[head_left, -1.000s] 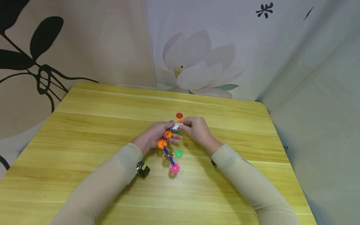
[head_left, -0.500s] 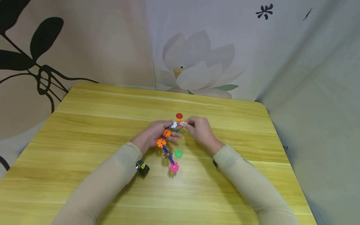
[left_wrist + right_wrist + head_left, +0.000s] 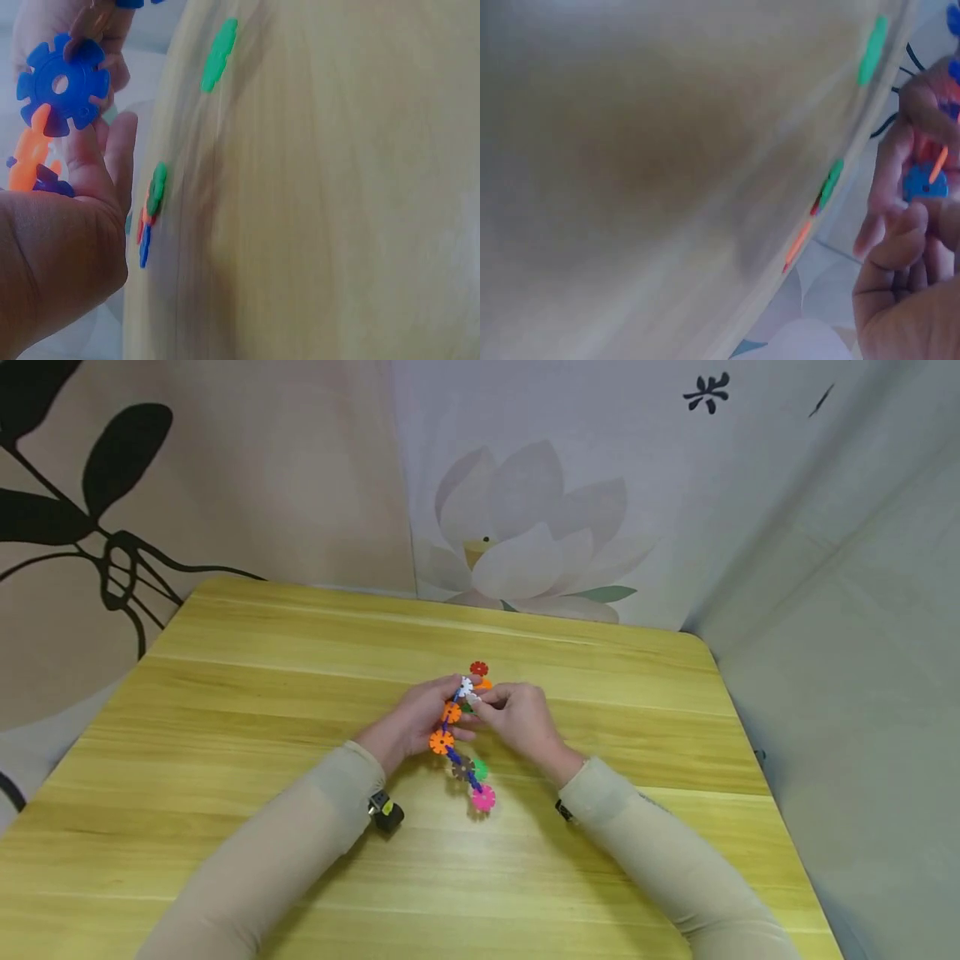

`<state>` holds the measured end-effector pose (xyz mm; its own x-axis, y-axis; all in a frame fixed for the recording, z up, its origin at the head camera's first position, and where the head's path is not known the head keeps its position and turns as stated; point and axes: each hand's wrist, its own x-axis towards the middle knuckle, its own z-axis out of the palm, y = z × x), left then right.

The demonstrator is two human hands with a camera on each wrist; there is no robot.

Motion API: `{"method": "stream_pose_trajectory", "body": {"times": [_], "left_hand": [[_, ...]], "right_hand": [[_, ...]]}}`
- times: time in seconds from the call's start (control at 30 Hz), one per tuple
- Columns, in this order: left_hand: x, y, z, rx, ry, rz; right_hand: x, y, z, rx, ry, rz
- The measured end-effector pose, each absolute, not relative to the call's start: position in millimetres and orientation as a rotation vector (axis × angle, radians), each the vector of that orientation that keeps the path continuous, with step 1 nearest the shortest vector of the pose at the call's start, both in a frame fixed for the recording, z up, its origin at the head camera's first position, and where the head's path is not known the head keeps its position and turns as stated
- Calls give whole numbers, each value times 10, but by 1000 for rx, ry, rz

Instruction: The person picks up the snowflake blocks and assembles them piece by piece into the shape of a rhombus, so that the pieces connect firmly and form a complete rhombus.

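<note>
I'm seeing the left hand (image 3: 420,714) pinching the far end of a chain of notched discs (image 3: 441,742), which is slanting above the worktop (image 3: 300,643) to a pink disc (image 3: 483,798). A red disc (image 3: 478,668), a light green disc (image 3: 220,56) and an orange disc (image 3: 487,684) are lying loose. The right hand (image 3: 523,717) is pinching a white disc (image 3: 472,699) beside that far end; I can't tell whether they're touching.

The left hand (image 3: 418,712) holds a chain of toy discs (image 3: 442,742), white at the top, orange, blue and brown along it, pink at the bottom. The right hand (image 3: 525,720) pinches a white disc (image 3: 473,700) near its top. Beyond, a red disc (image 3: 478,668) lies on the wooden table (image 3: 225,760).
</note>
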<state>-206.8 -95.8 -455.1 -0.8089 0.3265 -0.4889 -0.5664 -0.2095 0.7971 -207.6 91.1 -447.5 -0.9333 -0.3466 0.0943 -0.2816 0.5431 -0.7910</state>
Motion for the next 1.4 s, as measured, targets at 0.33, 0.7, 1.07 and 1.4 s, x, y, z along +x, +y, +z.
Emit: {"method": "stream_pose_trajectory", "body": {"times": [0.33,0.7,1.07,1.4], "left_hand": [[-2017,-834,-4485,-353,1448,2152],[-2019,-745,-4489,-378,1455,2176],[-1969,-754,-4562,-400,1467,2138],[-1950,-646,-4577,-435,1517,2182]], "right_hand": [[-1978,830,-4503,-502,2756,-1445],[-1945,845,-4538,-677,2886,-1401],[-2005,889,-4569,-700,2867,-1182],[-1942,852,-4564,-651,2797,-1392]]}}
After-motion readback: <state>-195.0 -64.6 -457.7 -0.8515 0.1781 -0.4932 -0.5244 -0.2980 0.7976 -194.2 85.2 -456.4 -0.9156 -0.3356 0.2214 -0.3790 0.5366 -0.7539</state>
